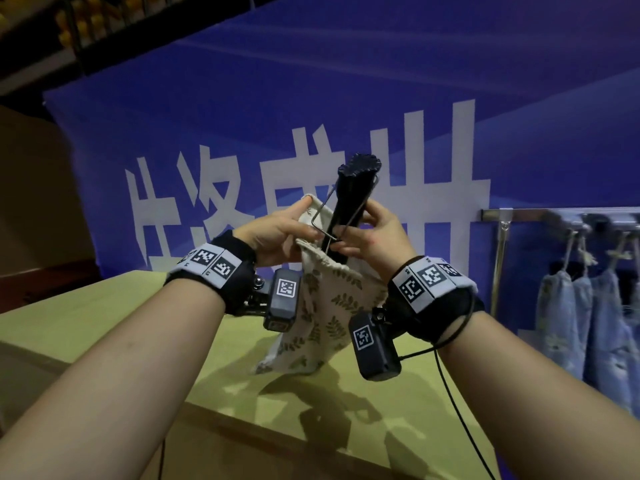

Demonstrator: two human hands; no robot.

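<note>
Now clipping: left hand (273, 233) pinches leaf-print pouch (329, 306) rim, right hand (381, 237) pinches black clip (349, 192); next likely needs clip closed squarely on rim.

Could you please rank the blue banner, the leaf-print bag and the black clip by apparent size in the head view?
1. blue banner, though it hangs farthest back
2. leaf-print bag
3. black clip, held right at the bag, so these two compare fairly

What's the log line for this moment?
left hand: pinches leaf-print bag rim | right hand: holds black clip at bag rim | rail: blue bags hung
</note>
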